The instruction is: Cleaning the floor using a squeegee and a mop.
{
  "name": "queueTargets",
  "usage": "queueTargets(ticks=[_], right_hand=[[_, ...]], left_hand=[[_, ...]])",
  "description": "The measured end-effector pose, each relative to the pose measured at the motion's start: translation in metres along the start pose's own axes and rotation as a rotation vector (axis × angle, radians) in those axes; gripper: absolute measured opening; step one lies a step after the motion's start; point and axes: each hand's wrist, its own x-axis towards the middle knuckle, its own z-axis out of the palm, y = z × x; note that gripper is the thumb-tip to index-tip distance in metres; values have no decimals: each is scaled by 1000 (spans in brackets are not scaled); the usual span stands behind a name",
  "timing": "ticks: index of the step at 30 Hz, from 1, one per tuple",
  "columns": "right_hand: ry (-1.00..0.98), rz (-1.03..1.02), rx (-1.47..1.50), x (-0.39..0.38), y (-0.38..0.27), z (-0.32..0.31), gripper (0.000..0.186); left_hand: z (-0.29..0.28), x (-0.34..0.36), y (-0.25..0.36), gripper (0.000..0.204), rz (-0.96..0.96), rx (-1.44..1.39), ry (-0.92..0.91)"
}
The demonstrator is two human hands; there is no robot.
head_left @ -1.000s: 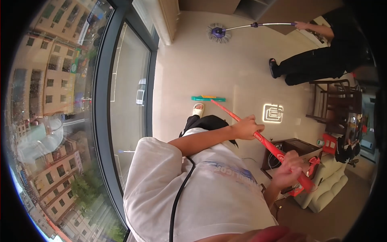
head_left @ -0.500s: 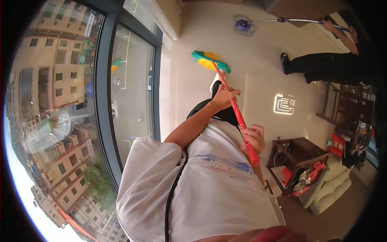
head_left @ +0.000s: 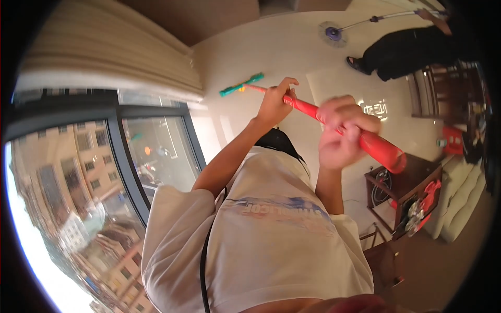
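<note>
The broom (head_left: 307,109) slants out ahead of you, its green-and-yellow head (head_left: 242,85) forward and a little to your left over the pale floor (head_left: 282,52); whether the bristles touch down, you cannot tell. Your left hand (head_left: 276,106) is curled partway down the red handle, one finger lifted; your right hand (head_left: 345,133), blurred, is closed in a fist near the thick top end. It should handle as light but long, the pole stiff and likely slick, the bristles springy; a spread grip like yours, one hand high and one lower, should steer it best. Ahead to your right a co-worker (head_left: 412,52) holds a mop (head_left: 332,34), the nearest obstacle on that side; a wooden stand (head_left: 417,172) and a pale sofa (head_left: 462,201) crowd your right; curtain (head_left: 115,47) and window (head_left: 62,167) bound your left.
</note>
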Motion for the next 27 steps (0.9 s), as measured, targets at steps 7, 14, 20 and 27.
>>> queueTargets(ticks=[7, 14, 20, 27], right_hand=[[-175, 20, -146, 38, -56, -54, 25], [106, 70, -542, -22, -10, -60, 21], [182, 15, -654, -74, 50, -93, 21], [344, 141, -748, -37, 74, -124, 25]], left_hand=[[47, 38, 51, 31, 124, -196, -457], [111, 56, -26, 7, 336, -147, -666], [144, 94, -102, 6, 398, -56, -754], [166, 157, -113, 6, 488, -94, -798]])
